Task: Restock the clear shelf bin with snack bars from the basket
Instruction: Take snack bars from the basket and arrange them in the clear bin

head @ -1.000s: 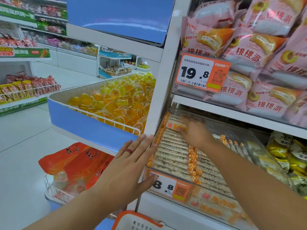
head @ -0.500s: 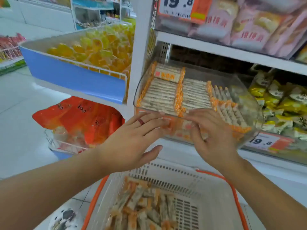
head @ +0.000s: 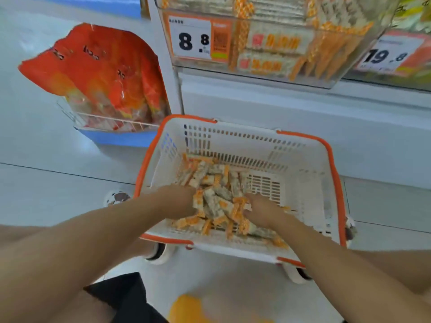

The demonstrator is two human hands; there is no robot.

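A white basket with an orange rim stands on the floor below the shelf. A loose pile of orange-and-white snack bars lies in its left half. My left hand is pushed into the left side of the pile and my right hand into its right side. The fingers of both hands are buried among the bars and blurred. The clear shelf bin sits at the top of the view, holding rows of the same bars, with an 8.8 price tag on its front.
Red snack bags fill a wire-fronted blue shelf to the left of the basket. A 19.8 price tag hangs at the upper right. The white shelf base runs behind the basket. Pale floor lies to the left.
Both hands left the front of the clear bin and dropped into the basket's pile of bars. My view tilted down from the shelf to the basket.
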